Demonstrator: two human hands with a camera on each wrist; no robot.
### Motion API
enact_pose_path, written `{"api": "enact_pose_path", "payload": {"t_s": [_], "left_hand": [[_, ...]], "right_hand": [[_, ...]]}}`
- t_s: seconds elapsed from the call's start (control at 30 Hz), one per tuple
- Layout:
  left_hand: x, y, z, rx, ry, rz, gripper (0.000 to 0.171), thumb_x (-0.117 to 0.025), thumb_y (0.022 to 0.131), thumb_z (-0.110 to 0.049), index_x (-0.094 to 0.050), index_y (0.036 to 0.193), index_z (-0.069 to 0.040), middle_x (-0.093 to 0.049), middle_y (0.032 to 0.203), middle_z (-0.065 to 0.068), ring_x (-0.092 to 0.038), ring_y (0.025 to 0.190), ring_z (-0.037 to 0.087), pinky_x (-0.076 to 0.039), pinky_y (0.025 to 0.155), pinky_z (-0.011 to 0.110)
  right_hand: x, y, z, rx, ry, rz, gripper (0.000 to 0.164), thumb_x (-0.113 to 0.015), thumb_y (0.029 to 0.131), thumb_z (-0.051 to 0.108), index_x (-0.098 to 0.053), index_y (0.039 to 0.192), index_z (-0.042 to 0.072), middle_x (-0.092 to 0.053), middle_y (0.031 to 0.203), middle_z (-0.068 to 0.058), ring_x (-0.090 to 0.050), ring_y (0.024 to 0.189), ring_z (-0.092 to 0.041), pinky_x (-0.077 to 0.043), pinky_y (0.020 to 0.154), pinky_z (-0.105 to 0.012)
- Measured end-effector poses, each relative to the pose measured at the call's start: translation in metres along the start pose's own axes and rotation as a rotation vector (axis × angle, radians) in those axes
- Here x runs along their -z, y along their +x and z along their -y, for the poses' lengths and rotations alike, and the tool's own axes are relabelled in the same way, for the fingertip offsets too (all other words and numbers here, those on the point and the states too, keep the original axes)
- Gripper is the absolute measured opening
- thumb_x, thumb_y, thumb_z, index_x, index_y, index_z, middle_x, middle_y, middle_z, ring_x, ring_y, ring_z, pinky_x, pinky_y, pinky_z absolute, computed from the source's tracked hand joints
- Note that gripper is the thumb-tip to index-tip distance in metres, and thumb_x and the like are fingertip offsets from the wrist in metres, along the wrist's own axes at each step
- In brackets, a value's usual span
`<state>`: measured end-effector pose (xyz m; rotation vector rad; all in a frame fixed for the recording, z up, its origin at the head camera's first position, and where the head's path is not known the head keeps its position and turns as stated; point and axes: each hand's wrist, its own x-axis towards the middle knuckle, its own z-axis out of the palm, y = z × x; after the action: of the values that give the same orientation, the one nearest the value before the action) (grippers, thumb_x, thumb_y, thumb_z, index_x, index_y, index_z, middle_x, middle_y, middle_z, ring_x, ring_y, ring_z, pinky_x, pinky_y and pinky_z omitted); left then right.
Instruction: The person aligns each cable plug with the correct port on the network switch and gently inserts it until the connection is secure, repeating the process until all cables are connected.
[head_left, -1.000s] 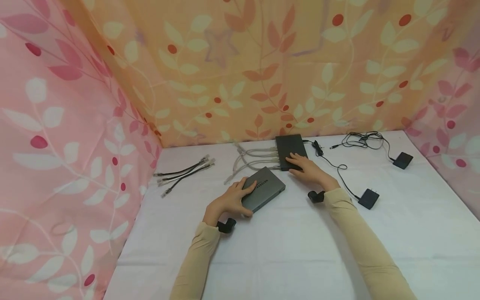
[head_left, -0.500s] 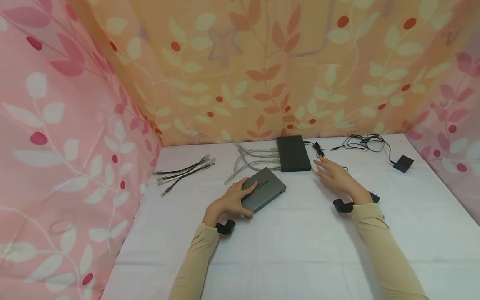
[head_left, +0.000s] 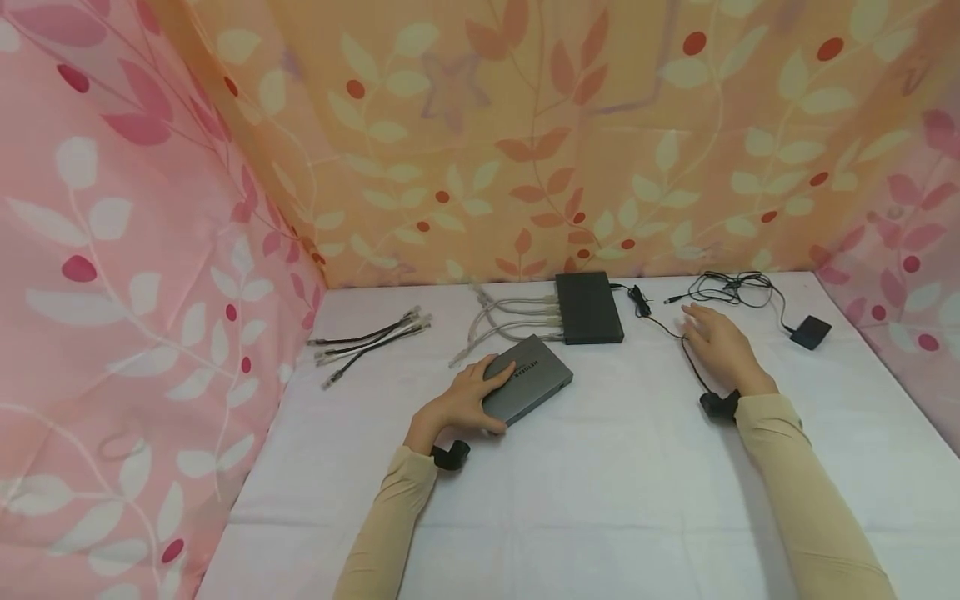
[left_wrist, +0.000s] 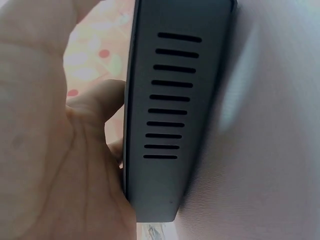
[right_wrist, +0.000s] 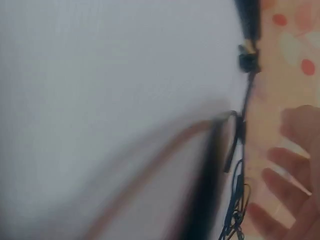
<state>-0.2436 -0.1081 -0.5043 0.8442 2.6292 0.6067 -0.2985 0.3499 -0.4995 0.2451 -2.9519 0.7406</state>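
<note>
A grey NETGEAR network switch [head_left: 528, 379] lies on the white table in the head view. My left hand [head_left: 468, 398] holds it, fingers spread over its top and thumb at its near edge. Its slotted side [left_wrist: 167, 110] fills the middle of the left wrist view. My right hand [head_left: 723, 346] hovers with loose fingers over the thin black power cord [head_left: 660, 325], holding nothing. In the right wrist view its fingers [right_wrist: 285, 187] are spread. The power adapter on that cord is hidden in the head view by my right hand and wrist.
A black box [head_left: 588, 308] stands at the back with several grey network cables [head_left: 517, 312] plugged into its left side. Several short black cables [head_left: 375, 340] lie left. At the right are a second adapter [head_left: 810, 332] and its coiled cord [head_left: 727, 287].
My right hand has lifted off the black box and moved right, over the power cord and adapter. The left hand has stayed on the grey network switch.
</note>
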Motion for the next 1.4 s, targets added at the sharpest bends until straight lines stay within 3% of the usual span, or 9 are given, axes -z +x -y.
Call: {"api": "enact_pose_path", "payload": {"t_s": [0.17,0.3,0.7,0.87,1.07,1.2,1.4], "left_hand": [[-0.001,0.001,0.002,-0.009,-0.001,-0.002,0.101,-0.073,0.072,-0.049,-0.009,0.148,-0.033,0.000,0.155,0.010,-0.013,0.139,0.033,-0.020,0.107,0.053],[-0.003,0.001,0.003,-0.015,0.006,-0.004,0.102,-0.073,0.072,-0.050,-0.007,0.148,-0.035,0.001,0.156,0.009,-0.013,0.139,0.033,-0.020,0.107,0.052],[-0.005,0.003,-0.001,-0.029,0.010,-0.003,0.102,-0.072,0.071,-0.052,-0.007,0.148,-0.035,0.000,0.156,0.008,-0.012,0.139,0.031,-0.021,0.107,0.052],[-0.004,0.004,-0.003,-0.027,0.017,-0.008,0.102,-0.072,0.070,-0.051,-0.007,0.148,-0.036,0.000,0.156,0.009,-0.013,0.139,0.030,-0.022,0.107,0.051],[-0.005,0.003,-0.001,-0.019,0.025,-0.013,0.102,-0.072,0.070,-0.051,-0.007,0.148,-0.037,0.000,0.156,0.008,-0.013,0.139,0.030,-0.021,0.108,0.050],[-0.005,0.003,-0.001,-0.017,0.017,-0.015,0.102,-0.072,0.070,-0.051,-0.008,0.148,-0.036,0.000,0.156,0.008,-0.014,0.139,0.030,-0.022,0.107,0.051],[-0.003,0.002,0.003,-0.002,0.008,-0.012,0.103,-0.073,0.070,-0.050,-0.008,0.148,-0.036,0.000,0.156,0.008,-0.013,0.139,0.031,-0.021,0.107,0.051]], "right_hand": [[-0.002,0.014,-0.010,0.029,-0.031,-0.114,0.042,-0.042,0.099,0.023,-0.045,0.135,0.003,-0.040,0.137,-0.027,-0.035,0.125,-0.047,-0.028,0.097,-0.061],[0.000,0.029,-0.018,0.034,-0.070,-0.160,0.039,-0.043,0.098,0.021,-0.048,0.133,0.004,-0.045,0.133,-0.027,-0.040,0.120,-0.047,-0.033,0.091,-0.062],[0.007,0.051,-0.031,0.061,-0.292,-0.100,0.036,-0.050,0.092,0.007,-0.052,0.128,0.001,-0.054,0.121,-0.028,-0.050,0.105,-0.047,-0.038,0.082,-0.061],[0.009,0.054,-0.032,0.048,-0.351,-0.099,0.027,-0.058,0.087,0.009,-0.063,0.112,0.000,-0.058,0.107,-0.026,-0.053,0.093,-0.046,-0.041,0.072,-0.057],[0.009,0.055,-0.034,0.040,-0.328,-0.135,0.013,-0.066,0.085,0.014,-0.068,0.092,0.003,-0.060,0.094,-0.017,-0.054,0.089,-0.043,-0.038,0.068,-0.056],[0.017,0.057,-0.032,0.000,-0.257,-0.154,0.018,-0.060,0.091,0.017,-0.064,0.098,0.002,-0.058,0.102,-0.020,-0.051,0.094,-0.043,-0.035,0.074,-0.059],[0.048,0.062,-0.025,-0.024,-0.137,-0.298,0.025,-0.050,0.096,0.019,-0.058,0.111,0.001,-0.059,0.105,-0.026,-0.053,0.092,-0.048,-0.035,0.072,-0.061]]}}
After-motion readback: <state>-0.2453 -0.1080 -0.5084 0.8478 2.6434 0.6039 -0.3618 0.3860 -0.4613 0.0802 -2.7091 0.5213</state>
